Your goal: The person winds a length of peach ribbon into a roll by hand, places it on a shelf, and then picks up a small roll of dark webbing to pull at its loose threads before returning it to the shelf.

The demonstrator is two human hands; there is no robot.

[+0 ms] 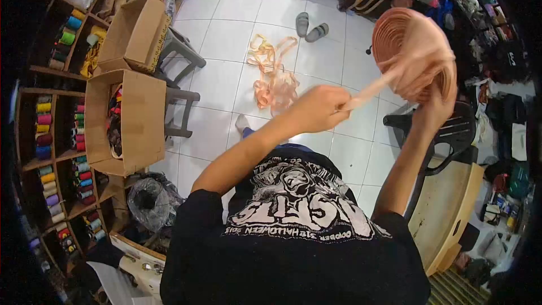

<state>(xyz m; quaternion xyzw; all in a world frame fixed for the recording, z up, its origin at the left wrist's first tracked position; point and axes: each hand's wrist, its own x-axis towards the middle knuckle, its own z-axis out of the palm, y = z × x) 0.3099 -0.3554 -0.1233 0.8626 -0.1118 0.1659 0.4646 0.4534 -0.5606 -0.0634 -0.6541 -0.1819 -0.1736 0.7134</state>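
A big coiled roll of peach fabric ribbon (389, 34) is raised at the upper right, its flat spiral side partly facing me. My right hand (433, 114) grips the roll from below, fingers partly hidden behind it. A taut strip of ribbon (372, 87) runs from the roll to my left hand (327, 107), whose fingers are closed on it. Looser ribbon, blurred by motion, drapes over the roll's front. Below, a tangled heap of peach and yellowish ribbon (274, 82) lies on the white tiles, just beyond my foot.
Open cardboard boxes (144, 130) rest by grey plastic stools (183, 114) on the left, beside shelves of thread spools (44, 118). Grey sandals (317, 32) lie on the floor ahead. A black chair (454, 130) stands at right, near cluttered shelves. A sewing machine (144, 268) is at lower left.
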